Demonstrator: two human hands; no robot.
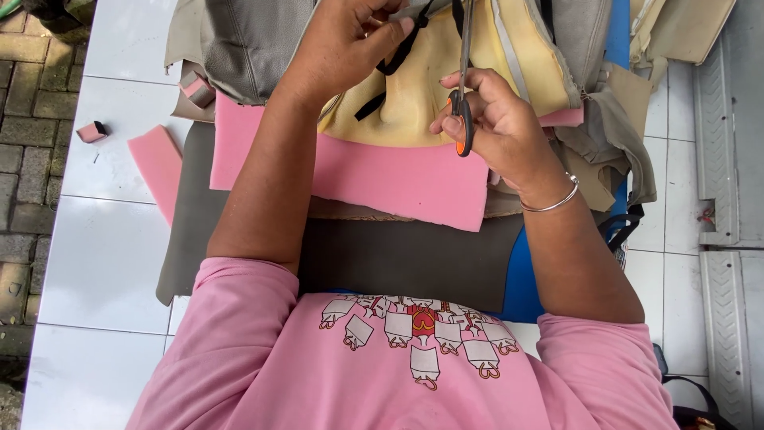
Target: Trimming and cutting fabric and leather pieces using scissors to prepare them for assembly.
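My right hand (pixel 497 127) grips a pair of scissors (pixel 462 119) with black and orange handles, blades pointing up and away from me. My left hand (pixel 346 44) pinches a grey piece of material and a black strap (pixel 390 68) near the top edge of the view. Both hands work over a yellow foam cushion (pixel 414 103) partly wrapped in grey leather-like cover (pixel 255 40). Under it lies a pink foam sheet (pixel 398 179) on a dark grey sheet (pixel 398 259).
A pink foam strip (pixel 159 167) and a small pink foam scrap (pixel 92 131) lie on the white tiled floor (pixel 103 255) at left. Beige and grey fabric pieces (pixel 613 135) are piled at right over a blue surface (pixel 521 279). A metal rail (pixel 728 159) runs along the right.
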